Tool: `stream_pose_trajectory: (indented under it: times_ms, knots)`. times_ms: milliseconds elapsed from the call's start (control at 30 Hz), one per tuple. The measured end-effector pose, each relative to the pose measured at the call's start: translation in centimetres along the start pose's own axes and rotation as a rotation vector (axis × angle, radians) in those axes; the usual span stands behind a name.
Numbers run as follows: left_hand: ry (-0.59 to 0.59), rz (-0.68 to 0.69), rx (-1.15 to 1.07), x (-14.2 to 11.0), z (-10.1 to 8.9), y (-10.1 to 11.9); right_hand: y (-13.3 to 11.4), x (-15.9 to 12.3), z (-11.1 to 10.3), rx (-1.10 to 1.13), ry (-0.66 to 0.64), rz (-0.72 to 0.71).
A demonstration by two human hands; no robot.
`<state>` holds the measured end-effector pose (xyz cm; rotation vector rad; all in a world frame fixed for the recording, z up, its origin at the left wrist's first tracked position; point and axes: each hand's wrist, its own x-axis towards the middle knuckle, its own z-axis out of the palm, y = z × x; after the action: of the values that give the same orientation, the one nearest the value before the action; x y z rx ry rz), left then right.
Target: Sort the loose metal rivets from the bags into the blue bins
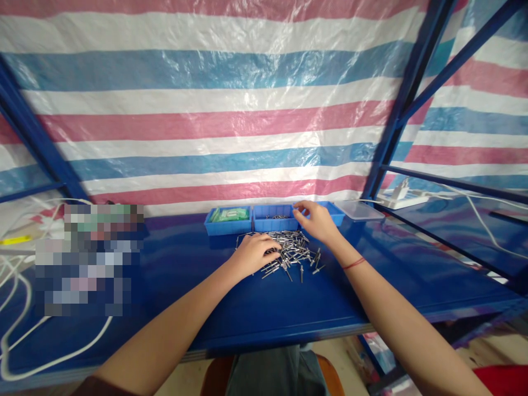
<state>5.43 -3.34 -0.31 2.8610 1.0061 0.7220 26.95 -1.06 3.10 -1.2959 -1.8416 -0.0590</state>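
A loose pile of silver blind rivets (291, 247) lies on the blue table. My left hand (256, 252) rests at the pile's left side, fingers curved over the rivets, with a gap between thumb and forefinger. Over the divide between two blue bins hangs my right hand (315, 220), its thumb and fingers apart and no rivet visible in them. The middle blue bin (264, 224) has some rivets in it. Behind my right hand, the right blue bin (336, 214) is partly hidden. In the left blue bin (218, 228) sits a green packet (233, 214).
A clear plastic lid (363, 210) lies right of the bins. White cables (25, 286) and a blurred-out patch (91, 264) occupy the left side. A white power strip (402, 197) stands at right. Blue frame posts (406, 99) and a striped sheet (231, 121) enclose the table.
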Motion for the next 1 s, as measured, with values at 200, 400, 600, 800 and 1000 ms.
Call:
stream_pose_trajectory:
  times_ms: [200, 400, 600, 800, 1000]
  knots:
    - [0.041, -0.024, 0.011, 0.1, 0.1, 0.4, -1.2, -0.5, 0.4, 0.078, -0.226, -0.105]
    - [0.088, -0.124, -0.158, 0.1, 0.6, -0.4, -1.3, -0.6, 0.4, 0.078, -0.408, -0.111]
    - [0.067, -0.211, -0.173, 0.2, 0.7, -0.6, -0.6, -1.1, 0.9, 0.123, -0.725, -0.054]
    - [-0.007, -0.216, 0.017, 0.1, -0.1, 0.2, -0.6, -1.1, 1.0, 0.126, -0.725, -0.051]
    - [-0.008, -0.291, 0.084, -0.1, -0.1, 0.4, -1.0, -1.1, 0.9, 0.127, -0.718, -0.102]
